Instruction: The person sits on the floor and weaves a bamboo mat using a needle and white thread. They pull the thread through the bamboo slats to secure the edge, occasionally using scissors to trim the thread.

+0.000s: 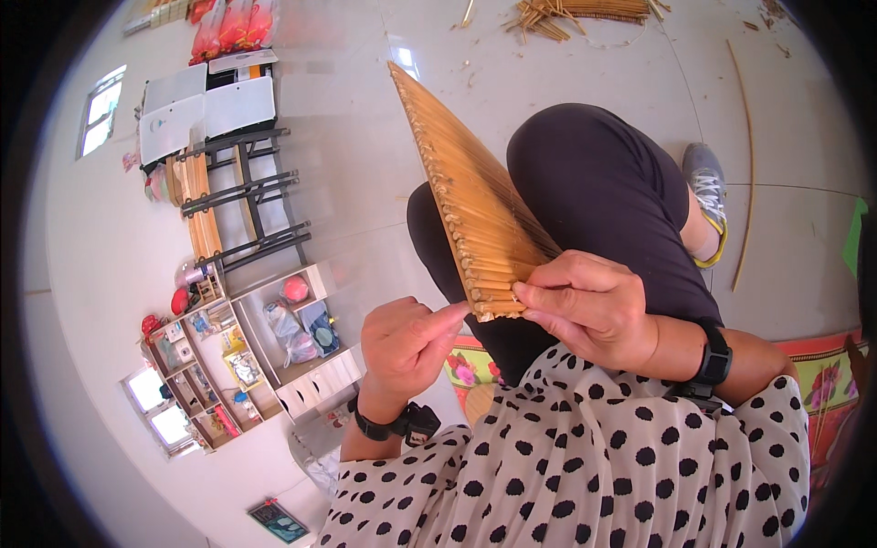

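Observation:
A long panel of golden-brown stalks (475, 183), laid side by side and bound in a row, slants from above my knees down toward my lap. Pale knots or cut ends line its left edge. My right hand (589, 306) is closed, with thumb and forefinger pinching the panel's near end. At the near left corner, my left hand (411, 342) touches the panel with its fingertips. Its other fingers are curled in, and whatever thin thing it may hold is too small to make out. Both wrists wear dark bands.
A pile of loose stalks (585, 11) lies on the tiled floor at the far side. One long thin rod (749, 173) lies right of my shoe (705, 192). Shelving (274, 333) and folded black-legged furniture (242, 196) stand at left. Patterned floral cloth (827, 370) lies near right.

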### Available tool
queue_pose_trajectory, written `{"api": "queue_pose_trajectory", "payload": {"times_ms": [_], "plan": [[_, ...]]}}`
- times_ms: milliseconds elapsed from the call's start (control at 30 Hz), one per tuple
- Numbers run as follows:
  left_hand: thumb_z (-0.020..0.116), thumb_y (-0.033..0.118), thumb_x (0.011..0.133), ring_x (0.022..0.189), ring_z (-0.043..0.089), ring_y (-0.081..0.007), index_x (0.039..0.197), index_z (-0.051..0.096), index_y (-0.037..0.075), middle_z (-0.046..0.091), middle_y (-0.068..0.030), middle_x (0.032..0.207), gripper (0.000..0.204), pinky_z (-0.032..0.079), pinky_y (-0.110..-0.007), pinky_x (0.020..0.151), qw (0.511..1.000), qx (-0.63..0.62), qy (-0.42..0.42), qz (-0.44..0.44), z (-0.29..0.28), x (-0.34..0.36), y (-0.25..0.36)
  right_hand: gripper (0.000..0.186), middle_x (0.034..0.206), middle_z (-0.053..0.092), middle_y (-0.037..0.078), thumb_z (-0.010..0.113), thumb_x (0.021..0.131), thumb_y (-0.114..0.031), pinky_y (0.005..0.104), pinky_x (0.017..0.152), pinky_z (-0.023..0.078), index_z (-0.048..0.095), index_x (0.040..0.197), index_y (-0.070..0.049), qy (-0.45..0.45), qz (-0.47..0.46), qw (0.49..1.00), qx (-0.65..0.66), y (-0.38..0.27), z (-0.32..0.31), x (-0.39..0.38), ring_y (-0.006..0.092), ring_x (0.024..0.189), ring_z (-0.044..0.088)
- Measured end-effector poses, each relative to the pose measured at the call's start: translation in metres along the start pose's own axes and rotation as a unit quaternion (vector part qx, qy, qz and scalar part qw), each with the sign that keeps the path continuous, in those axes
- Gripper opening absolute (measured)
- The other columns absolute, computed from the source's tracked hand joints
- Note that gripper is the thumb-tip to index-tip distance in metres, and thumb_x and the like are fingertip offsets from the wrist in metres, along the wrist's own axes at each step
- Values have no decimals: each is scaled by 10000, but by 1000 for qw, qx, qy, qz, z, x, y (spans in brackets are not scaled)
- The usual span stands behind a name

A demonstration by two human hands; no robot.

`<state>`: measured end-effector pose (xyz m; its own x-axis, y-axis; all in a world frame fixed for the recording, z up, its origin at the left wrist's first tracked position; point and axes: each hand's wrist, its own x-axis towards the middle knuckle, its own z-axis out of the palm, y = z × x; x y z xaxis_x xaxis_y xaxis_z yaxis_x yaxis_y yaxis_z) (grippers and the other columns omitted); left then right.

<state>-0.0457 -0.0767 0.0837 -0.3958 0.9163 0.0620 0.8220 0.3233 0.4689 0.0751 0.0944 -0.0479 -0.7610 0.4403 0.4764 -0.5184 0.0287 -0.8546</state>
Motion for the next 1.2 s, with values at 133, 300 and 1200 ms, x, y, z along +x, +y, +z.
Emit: {"api": "queue_pose_trajectory", "payload": {"times_ms": [133,300,1200], "plan": [[751,-59,721,464,467,-182,1003,736,41,509,-25,566,300,340,-302,447,1000,10,-6,13,-1,4,-1,250,929,651,111,781,764,40,330,642,553,729,1008,19,2,1,1000,4,1,0,0,255,746,659],[765,-44,721,460,464,-184,1010,733,54,509,-20,568,307,343,-303,445,999,-6,-14,34,0,7,-8,254,927,648,110,779,763,38,332,642,551,722,1010,23,-4,9,1000,-1,-2,-1,0,253,747,657],[700,-14,747,448,512,-223,1196,693,46,548,-53,571,453,401,-331,442,965,-131,-206,96,-9,48,-29,213,951,661,96,784,808,4,263,630,539,730,1013,-17,12,105,994,-21,-10,-13,-3,168,733,664]]}}
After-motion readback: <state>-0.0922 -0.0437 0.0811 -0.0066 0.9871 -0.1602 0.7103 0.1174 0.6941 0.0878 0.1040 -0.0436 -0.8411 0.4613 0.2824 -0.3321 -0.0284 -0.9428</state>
